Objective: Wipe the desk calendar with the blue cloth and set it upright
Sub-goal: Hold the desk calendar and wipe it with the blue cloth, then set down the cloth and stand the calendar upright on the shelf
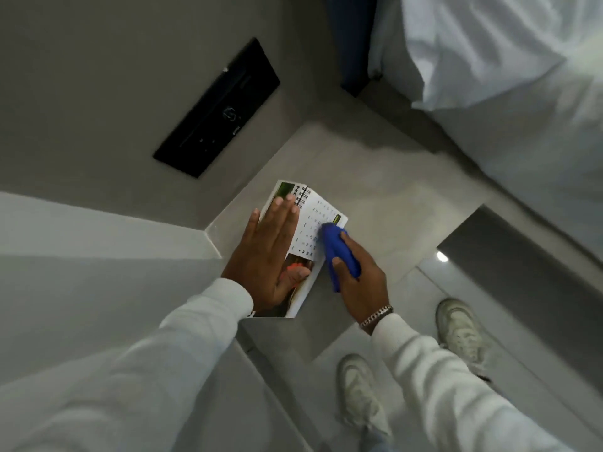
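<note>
The desk calendar [313, 223] lies flat on a grey ledge [359, 177], white pages with black dates, a black spiral binding and colour photos at its edges. My left hand [270, 252] presses flat on its left half, fingers spread and straight. My right hand [359, 282] grips a bunched blue cloth [337, 252] whose tip rests on the calendar's right page. My left palm hides part of the calendar.
A black panel [218, 109] is set in the grey wall at the upper left. White bedding [489, 60] fills the upper right. My two pale shoes [359, 389] stand on the glossy grey floor [408, 321] below the ledge's edge.
</note>
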`<control>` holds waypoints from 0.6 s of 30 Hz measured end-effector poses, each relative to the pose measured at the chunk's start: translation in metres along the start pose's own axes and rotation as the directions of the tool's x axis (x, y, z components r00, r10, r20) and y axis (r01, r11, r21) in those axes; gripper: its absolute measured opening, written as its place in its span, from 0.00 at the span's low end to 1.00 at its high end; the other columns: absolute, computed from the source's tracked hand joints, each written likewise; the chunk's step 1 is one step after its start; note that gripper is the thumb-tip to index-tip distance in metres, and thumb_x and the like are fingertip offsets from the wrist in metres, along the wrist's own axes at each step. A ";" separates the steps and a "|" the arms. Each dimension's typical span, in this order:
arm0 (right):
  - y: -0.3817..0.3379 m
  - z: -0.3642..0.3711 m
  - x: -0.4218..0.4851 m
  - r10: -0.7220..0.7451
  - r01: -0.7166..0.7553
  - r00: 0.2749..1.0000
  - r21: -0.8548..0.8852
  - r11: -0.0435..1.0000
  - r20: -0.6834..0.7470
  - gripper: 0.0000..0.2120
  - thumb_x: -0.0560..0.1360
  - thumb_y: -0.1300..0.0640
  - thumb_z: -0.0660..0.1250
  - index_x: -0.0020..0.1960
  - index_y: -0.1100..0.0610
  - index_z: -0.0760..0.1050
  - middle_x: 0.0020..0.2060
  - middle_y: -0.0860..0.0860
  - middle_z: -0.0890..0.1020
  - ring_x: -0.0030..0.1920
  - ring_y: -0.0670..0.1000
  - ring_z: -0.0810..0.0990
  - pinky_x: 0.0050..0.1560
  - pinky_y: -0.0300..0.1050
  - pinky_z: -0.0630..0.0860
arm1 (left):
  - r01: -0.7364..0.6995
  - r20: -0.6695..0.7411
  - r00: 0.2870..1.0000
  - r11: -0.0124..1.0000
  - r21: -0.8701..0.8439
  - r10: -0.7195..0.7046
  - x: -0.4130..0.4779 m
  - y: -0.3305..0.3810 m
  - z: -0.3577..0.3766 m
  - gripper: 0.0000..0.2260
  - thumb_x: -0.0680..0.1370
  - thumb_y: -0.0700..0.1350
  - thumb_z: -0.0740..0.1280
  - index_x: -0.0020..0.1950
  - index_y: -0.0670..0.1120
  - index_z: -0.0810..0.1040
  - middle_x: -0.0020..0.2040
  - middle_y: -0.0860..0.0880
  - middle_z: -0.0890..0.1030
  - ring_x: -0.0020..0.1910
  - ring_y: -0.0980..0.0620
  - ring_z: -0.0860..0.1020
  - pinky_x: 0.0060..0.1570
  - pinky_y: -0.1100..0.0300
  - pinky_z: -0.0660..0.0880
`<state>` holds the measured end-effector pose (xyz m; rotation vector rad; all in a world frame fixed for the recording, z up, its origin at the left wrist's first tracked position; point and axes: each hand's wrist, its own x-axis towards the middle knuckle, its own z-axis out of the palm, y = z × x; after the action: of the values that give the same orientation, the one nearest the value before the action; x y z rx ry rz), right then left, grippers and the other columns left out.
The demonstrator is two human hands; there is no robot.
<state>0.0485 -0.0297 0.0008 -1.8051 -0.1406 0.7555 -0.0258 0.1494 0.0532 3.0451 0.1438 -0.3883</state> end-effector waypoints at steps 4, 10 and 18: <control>-0.010 -0.051 0.020 -0.078 0.077 0.997 -0.104 0.992 -0.006 0.22 0.78 0.59 0.64 0.71 0.54 0.68 0.68 0.55 0.73 0.67 0.56 0.73 0.69 0.49 0.69 | 0.061 0.040 0.997 0.990 0.125 -0.067 0.001 0.006 -0.007 0.39 0.78 0.66 0.51 0.81 0.43 0.44 0.82 0.44 0.47 0.82 0.45 0.47 0.78 0.40 0.53; -0.019 -0.109 0.085 -0.429 0.479 0.871 -0.617 0.625 0.241 0.23 0.76 0.64 0.64 0.70 0.60 0.69 0.71 0.68 0.66 0.66 0.71 0.69 0.69 0.61 0.67 | 0.120 0.015 0.992 0.972 0.200 -0.126 0.001 0.019 -0.012 0.40 0.78 0.65 0.53 0.80 0.40 0.48 0.81 0.41 0.53 0.81 0.42 0.54 0.76 0.40 0.56; 0.028 -0.109 0.108 -0.263 0.479 0.866 -0.855 0.197 0.425 0.38 0.75 0.34 0.56 0.77 0.55 0.54 0.78 0.60 0.55 0.76 0.67 0.54 0.70 0.67 0.57 | 0.227 -0.120 0.972 0.948 0.223 -0.205 0.001 0.029 0.003 0.39 0.78 0.66 0.50 0.80 0.41 0.47 0.82 0.42 0.52 0.81 0.42 0.53 0.77 0.40 0.53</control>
<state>0.1866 -0.0806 -0.0502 -2.6456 -1.4278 0.4476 -0.0227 0.1206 0.0516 3.2940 0.4741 -0.2908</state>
